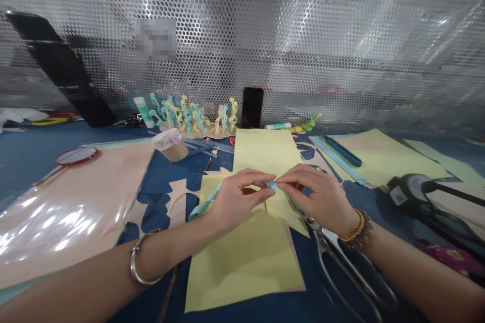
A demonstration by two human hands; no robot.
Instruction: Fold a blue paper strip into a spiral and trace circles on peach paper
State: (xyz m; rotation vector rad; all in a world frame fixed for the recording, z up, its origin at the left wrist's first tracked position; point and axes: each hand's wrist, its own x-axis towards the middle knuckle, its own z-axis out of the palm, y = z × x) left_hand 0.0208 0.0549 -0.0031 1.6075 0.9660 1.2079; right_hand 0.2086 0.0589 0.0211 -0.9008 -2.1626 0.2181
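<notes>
Between thumb and fingers, my left hand pinches a small light-blue piece of paper above the yellow sheets. The fingertips of my right hand are closed on the right edge of the same piece. A twisted light-blue paper strip shows behind my left wrist; whether it joins the pinched piece is hidden by the hand. Yellow paper sheets lie under both hands. Large metal scissors lie below my right hand, their blades partly covered.
Curly paper plants stand at the back beside a glue stick and an upright phone. A covered cup is at centre left. Right are a utility knife and a black glue gun. Pink paper scraps lie left.
</notes>
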